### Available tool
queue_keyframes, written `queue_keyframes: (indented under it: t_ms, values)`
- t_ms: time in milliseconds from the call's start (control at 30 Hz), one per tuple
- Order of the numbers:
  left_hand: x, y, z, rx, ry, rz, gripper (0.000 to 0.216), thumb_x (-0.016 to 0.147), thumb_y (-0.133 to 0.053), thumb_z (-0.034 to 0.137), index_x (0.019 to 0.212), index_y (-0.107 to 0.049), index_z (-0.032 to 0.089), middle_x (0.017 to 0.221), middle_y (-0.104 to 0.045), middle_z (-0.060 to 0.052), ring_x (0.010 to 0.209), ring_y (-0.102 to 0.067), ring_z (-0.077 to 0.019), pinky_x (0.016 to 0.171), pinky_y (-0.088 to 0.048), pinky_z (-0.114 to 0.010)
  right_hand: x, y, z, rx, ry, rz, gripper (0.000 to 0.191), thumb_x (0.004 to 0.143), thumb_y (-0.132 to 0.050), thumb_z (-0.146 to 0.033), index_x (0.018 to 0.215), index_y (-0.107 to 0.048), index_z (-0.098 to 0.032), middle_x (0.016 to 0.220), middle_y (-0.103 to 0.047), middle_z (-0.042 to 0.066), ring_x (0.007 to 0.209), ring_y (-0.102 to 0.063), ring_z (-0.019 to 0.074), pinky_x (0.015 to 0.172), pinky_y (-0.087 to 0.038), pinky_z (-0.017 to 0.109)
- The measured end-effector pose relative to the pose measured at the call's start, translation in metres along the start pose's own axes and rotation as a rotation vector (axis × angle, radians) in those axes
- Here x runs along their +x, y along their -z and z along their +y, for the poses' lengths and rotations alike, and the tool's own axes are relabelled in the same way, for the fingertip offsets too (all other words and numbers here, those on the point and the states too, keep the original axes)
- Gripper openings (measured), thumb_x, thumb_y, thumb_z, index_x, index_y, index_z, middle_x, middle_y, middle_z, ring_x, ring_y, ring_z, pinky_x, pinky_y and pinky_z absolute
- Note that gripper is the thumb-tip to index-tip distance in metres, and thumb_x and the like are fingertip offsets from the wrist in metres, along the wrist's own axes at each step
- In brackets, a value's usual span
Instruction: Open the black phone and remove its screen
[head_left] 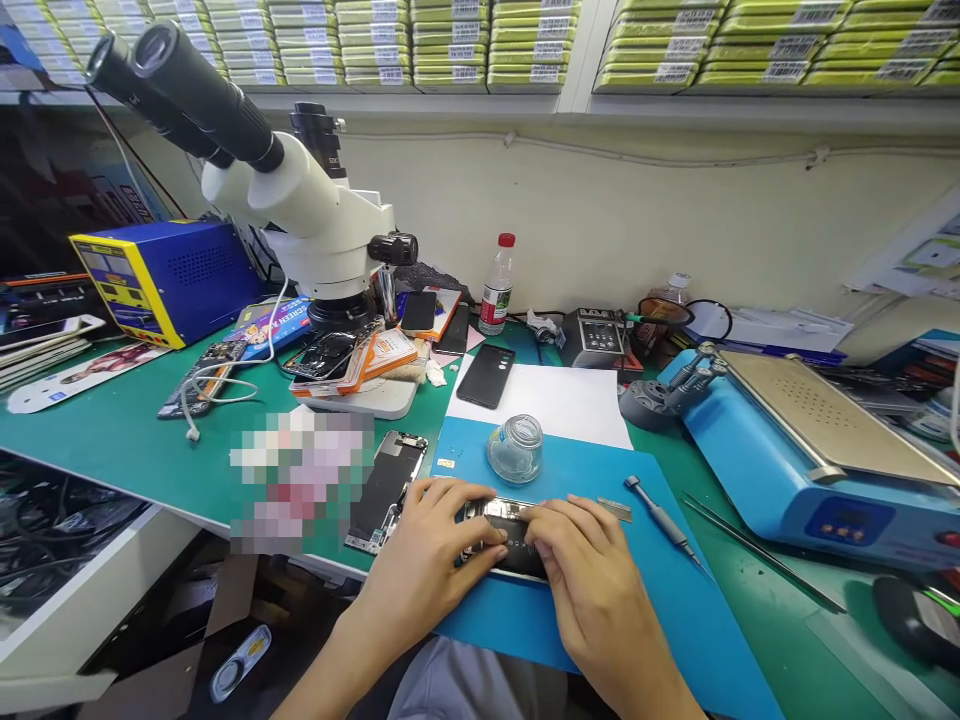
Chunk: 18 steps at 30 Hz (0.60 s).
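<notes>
An opened phone [517, 550] lies across the blue mat, its black battery and inner parts facing up. My left hand [431, 550] grips its left end, with the thumb resting over the battery. At the right end my right hand [592, 565] is closed, thumb and fingertips pressed together on the phone; anything small between them is hidden. Just left of my left hand sits a detached phone screen [388, 485], back side up. Behind the phone stands a small glass jar [516, 448]. A grey screwdriver [667, 522] lies to the right.
On the right are tweezers [761, 550] and a blue heating plate machine [810, 450]. A black phone [486, 376] lies on white paper [570, 400]. A microscope [315, 220] rises at the back left near a blue-yellow power supply [165, 280]. A plastic bottle [497, 285] stands by the wall.
</notes>
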<state>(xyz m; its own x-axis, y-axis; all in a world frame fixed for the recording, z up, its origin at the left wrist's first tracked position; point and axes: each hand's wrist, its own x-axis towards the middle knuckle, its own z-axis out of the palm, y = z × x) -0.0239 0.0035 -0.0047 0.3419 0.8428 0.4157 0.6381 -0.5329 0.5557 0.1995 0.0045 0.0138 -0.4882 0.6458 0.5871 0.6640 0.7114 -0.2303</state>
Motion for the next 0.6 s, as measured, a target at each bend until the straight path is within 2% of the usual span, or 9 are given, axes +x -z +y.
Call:
queue_keyframes:
  t_ms: [267,600]
  values:
    - [0.0011,0.0020,0.0033,0.013,0.006,-0.012,0.007,0.104,-0.071,0.025,0.104,-0.074,0.031,0.137,-0.071,0.002,0.128,-0.063,-0.0253,0.107,-0.042,-0.048,0.0014,-0.0060,-0.0035,-0.019,0.042,-0.060,0.029,0.104,-0.043,-0.003,0.114,-0.063,-0.022,0.119,-0.076,0.005,0.118,-0.067,0.0208,0.117,-0.040,0.042]
    - [0.0020,-0.0021,0.0040,0.047,-0.018,0.003,0.006,0.105,-0.069,0.028,0.104,-0.075,0.030,0.137,-0.073,-0.001,0.126,-0.065,-0.0258,0.106,-0.044,-0.048,0.0001,-0.0063,-0.0009,0.033,0.025,-0.049,0.031,0.103,-0.041,-0.002,0.112,-0.063,-0.022,0.113,-0.075,0.004,0.113,-0.069,0.0209,0.116,-0.044,0.046]
